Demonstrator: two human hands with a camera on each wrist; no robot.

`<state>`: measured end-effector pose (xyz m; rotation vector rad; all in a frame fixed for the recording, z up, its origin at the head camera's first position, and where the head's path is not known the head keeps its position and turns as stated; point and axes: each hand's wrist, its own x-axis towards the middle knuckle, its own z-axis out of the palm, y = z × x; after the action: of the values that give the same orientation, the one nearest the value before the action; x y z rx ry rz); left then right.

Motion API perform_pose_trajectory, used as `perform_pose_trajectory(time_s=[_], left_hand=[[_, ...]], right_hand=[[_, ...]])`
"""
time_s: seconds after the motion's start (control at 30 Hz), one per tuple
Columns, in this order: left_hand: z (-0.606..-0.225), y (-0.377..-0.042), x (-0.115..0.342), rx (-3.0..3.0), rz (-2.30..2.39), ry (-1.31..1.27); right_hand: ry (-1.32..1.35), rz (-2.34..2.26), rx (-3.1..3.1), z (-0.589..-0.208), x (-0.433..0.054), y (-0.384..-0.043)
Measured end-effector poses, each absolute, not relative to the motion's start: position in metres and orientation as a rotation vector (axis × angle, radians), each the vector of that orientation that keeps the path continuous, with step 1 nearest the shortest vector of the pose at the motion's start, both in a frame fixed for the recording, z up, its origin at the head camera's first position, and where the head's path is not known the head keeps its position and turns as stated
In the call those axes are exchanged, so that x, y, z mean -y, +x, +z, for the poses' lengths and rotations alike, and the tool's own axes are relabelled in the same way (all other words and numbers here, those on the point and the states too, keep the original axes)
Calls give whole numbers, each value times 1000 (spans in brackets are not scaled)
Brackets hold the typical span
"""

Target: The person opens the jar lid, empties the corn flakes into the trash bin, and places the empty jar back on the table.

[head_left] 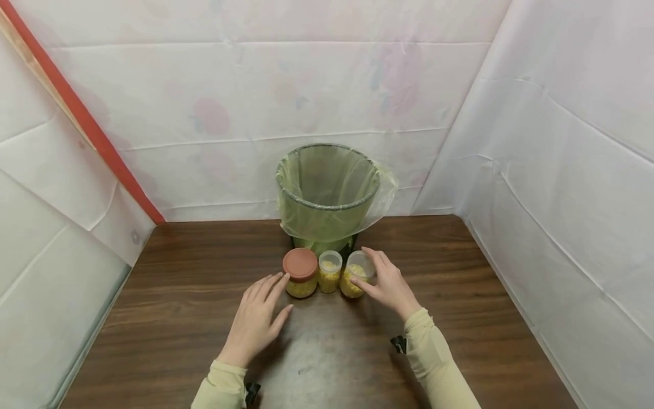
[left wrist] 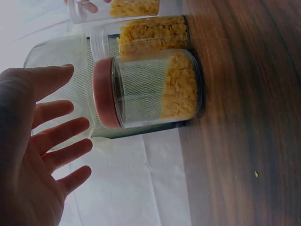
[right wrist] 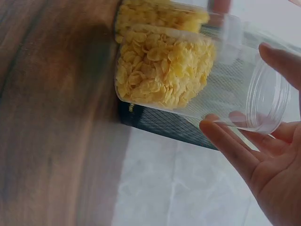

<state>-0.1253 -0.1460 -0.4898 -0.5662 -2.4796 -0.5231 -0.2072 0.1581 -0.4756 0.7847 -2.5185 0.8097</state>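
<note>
My right hand holds a clear jar part-filled with yellow flakes, thumb and fingers on either side of its clear lid. The jar leans slightly toward this hand in the head view. Beside it stands a slimmer clear jar of flakes. Left of that is a glass jar with a reddish-brown lid, less than half full. My left hand is spread beside this jar, fingers loosely straight and gripping nothing. The left wrist view shows a gap between those fingers and the jar.
Right behind the jars stands a mesh bin lined with a thin greenish-yellow plastic bag. All stand on a dark wood-grain table. White sheeting hangs at the back and both sides, and a red strip slants down at left.
</note>
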Motion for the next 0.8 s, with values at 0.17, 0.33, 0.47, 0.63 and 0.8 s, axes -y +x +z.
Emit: perform_pose_trajectory(time_s=[0.17, 0.33, 0.47, 0.63, 0.8], left_hand=[[-486, -127, 141, 2464, -545, -607], [-482, -129, 136, 2455, -549, -628], [-479, -128, 132, 2439, -551, -623], [-476, -127, 125, 2428, -559, -610], [-469, -125, 116, 2420, -570, -632]], right_hand=[[789, 820, 2493, -460, -162, -198], [777, 867, 2486, -449, -165, -190], [770, 905, 2474, -442, -164, -187], [774, 1014, 2450, -436, -162, -182], [792, 1112, 2415, -430, -156, -178]])
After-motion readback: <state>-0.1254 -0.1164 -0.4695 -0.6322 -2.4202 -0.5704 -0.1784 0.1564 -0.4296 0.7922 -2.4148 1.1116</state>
